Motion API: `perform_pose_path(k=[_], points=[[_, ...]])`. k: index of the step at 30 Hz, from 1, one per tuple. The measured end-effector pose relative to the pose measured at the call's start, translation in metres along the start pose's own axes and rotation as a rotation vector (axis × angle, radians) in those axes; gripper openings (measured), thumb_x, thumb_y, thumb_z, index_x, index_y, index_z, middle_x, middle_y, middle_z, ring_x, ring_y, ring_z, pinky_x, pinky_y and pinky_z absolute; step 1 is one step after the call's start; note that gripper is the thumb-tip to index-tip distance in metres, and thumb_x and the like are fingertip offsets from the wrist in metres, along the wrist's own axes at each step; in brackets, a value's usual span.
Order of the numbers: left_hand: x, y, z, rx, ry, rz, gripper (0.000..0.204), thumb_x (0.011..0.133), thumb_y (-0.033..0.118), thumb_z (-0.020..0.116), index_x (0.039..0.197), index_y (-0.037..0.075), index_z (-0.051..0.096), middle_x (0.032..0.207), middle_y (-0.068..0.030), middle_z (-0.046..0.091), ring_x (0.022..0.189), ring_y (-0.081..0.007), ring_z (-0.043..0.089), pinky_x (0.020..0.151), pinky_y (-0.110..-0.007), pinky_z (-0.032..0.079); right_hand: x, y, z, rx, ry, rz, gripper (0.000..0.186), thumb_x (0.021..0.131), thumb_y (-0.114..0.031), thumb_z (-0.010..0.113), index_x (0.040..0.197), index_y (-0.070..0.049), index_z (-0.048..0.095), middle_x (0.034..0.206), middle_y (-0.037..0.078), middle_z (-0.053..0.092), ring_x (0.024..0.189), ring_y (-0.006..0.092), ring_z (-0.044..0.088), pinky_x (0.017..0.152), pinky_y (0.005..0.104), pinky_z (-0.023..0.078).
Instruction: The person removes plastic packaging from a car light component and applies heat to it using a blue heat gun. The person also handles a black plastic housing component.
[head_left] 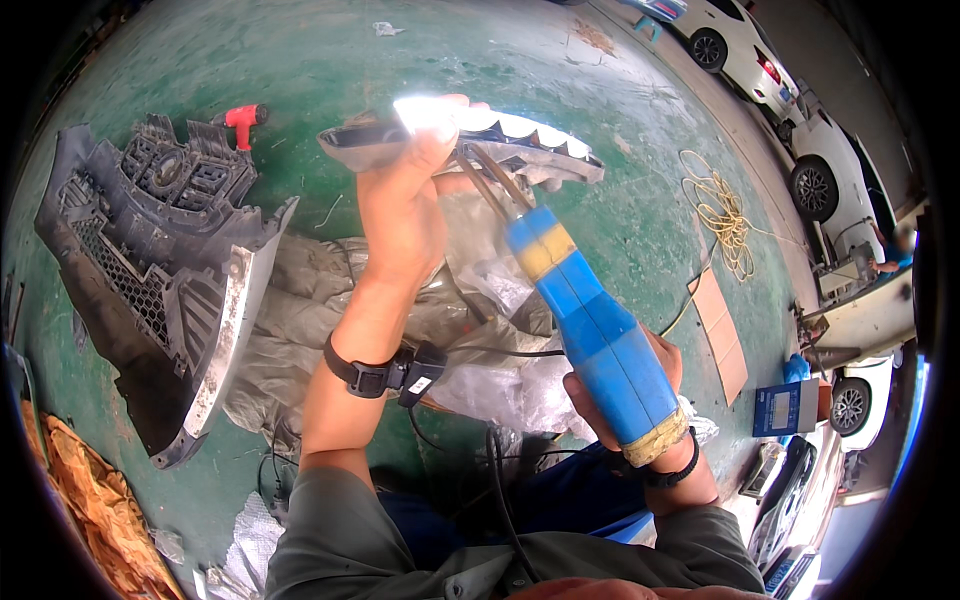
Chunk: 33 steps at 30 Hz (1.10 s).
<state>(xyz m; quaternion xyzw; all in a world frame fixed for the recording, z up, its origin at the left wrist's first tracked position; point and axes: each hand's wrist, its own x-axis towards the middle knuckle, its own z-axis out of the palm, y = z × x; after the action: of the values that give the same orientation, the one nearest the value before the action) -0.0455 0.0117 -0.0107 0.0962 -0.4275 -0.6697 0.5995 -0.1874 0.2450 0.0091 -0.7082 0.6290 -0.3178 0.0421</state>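
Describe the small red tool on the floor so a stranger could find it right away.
Start at the big grey car bumper lying on the green floor. Just beyond its upper end lies a small power tool, apart from both hands. It is the only bright red thing there.

grey-green rolled sleeves (330,530), black strap with a small device on left wrist (385,375), black band on right wrist (678,473).

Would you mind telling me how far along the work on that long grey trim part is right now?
Done: a car bumper lies off the car on the green floor, and the grey trim part is lifted clear. In hand: the left hand holds that part up while the right hand presses the prongs of a blue hand tool against it. Left: the pictures do not show a finished repair; glare hides the contact spot.
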Motion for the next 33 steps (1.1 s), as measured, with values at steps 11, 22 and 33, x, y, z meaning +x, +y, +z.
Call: perform_pose_path(k=[11,22,33], points=[[0.0001,0.0008,-0.0023,0.022,-0.011,-0.008,0.056,0.098,0.037,0.059,0.132,-0.008,0.056,0.127,-0.0217,0.064,0.101,-0.0259,0.069,0.08,-0.039,0.059,0.0017,0.0003,0.0002,-0.037,-0.01,-0.064,0.025,0.071,-0.014,0.075,0.093,-0.008,0.065,0.085,0.011,0.063,0.071,0.0362,0.062,0.064,0.0415,0.052],[-0.0016,0.0018,-0.0017,0.032,-0.003,-0.001,0.056,0.099,0.037,0.058,0.133,-0.008,0.056,0.128,-0.0211,0.064,0.101,-0.0256,0.069,0.08,-0.038,0.059,-0.0001,0.0002,0.002,0.023,-0.017,0.032,0.025,0.069,-0.013,0.076,0.091,-0.008,0.064,0.082,0.011,0.061,0.07,0.0366,0.062,0.064,0.0423,0.052],[-0.0014,0.0031,-0.0033,0.051,-0.001,0.037,0.055,0.099,0.035,0.06,0.13,-0.01,0.057,0.126,-0.0215,0.065,0.098,-0.0257,0.069,0.078,-0.039,0.059,0.0001,-0.001,0.0013,0.042,-0.012,0.038,0.026,0.069,-0.014,0.076,0.091,-0.008,0.064,0.083,0.012,0.062,0.07,0.0369,0.062,0.064,0.0417,0.053]])
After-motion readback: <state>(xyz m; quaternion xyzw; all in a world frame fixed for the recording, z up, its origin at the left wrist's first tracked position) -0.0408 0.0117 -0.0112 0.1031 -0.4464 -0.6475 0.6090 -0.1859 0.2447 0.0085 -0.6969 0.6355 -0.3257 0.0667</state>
